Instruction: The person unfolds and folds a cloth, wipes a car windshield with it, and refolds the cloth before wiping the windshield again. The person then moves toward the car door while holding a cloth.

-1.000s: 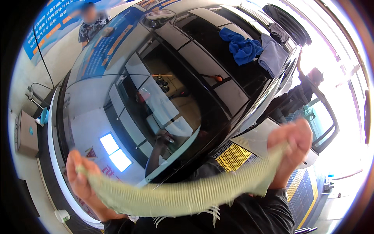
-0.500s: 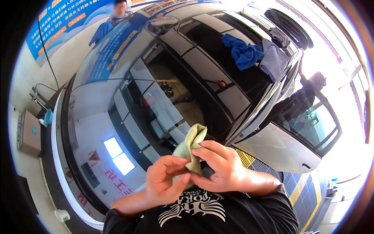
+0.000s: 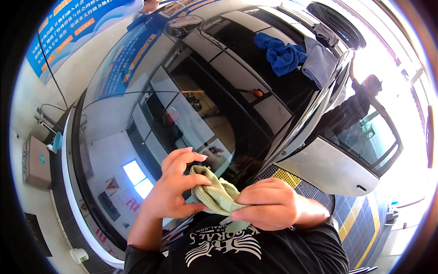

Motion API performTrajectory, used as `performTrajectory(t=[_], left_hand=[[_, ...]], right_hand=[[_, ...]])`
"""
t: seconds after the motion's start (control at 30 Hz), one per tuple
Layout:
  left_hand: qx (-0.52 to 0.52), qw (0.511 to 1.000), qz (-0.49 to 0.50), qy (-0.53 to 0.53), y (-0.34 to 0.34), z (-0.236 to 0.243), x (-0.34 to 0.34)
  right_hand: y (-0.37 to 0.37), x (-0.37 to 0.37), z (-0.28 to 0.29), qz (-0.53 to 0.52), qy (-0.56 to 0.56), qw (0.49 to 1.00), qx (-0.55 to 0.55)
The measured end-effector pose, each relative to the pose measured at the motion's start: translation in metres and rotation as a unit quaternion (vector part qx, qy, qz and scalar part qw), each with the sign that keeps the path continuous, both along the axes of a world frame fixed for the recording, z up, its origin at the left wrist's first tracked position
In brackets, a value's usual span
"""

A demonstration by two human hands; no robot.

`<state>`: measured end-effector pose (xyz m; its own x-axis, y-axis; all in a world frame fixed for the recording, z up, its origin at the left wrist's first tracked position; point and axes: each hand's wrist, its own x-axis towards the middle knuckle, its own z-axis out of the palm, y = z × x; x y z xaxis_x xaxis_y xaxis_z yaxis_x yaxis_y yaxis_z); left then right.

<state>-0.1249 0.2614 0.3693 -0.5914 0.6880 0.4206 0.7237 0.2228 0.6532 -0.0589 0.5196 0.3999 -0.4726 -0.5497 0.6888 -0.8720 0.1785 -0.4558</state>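
A pale green cloth (image 3: 214, 192) with a waffle-like weave is bunched between my two hands, close to my chest. My left hand (image 3: 177, 185) grips its left end, with the thumb below and fingers over the upper edge. Pinched in my right hand (image 3: 270, 204) is the right end, and a loose corner hangs beneath. Just beyond the hands lies the glossy windshield (image 3: 114, 146) of a car, full of reflections. Part of the cloth is hidden behind my fingers.
On the car's dark roof (image 3: 237, 50) lie a blue cloth (image 3: 283, 55) and a grey cloth (image 3: 319, 64). An open white door (image 3: 335, 166) stands at the right, with a person (image 3: 360, 102) behind it. Another person (image 3: 149, 6) is at the far left. A box-shaped cabinet (image 3: 37, 160) stands by the left wall.
My hands have moved apart, the left one up and leftward, stretching the cloth sideways between them. The person at the far left has shifted and is now mostly hidden behind the car.
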Motion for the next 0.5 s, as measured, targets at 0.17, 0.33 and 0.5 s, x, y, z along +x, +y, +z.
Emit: performTrajectory(t=[0.17,0.33,0.5], left_hand=[[0.001,0.996,0.090,0.029,0.002,-0.025,-0.018],[-0.171,0.949,0.235,0.124,0.073,-0.065,-0.023],[-0.195,0.957,0.173,0.129,0.146,-0.109,-0.033]], right_hand=[[0.026,-0.019,-0.009,-0.105,0.062,0.992,-0.025],[0.052,-0.058,-0.043,-0.358,0.006,0.933,0.034],[0.072,-0.059,-0.067,-0.370,-0.036,0.927,-0.052]])
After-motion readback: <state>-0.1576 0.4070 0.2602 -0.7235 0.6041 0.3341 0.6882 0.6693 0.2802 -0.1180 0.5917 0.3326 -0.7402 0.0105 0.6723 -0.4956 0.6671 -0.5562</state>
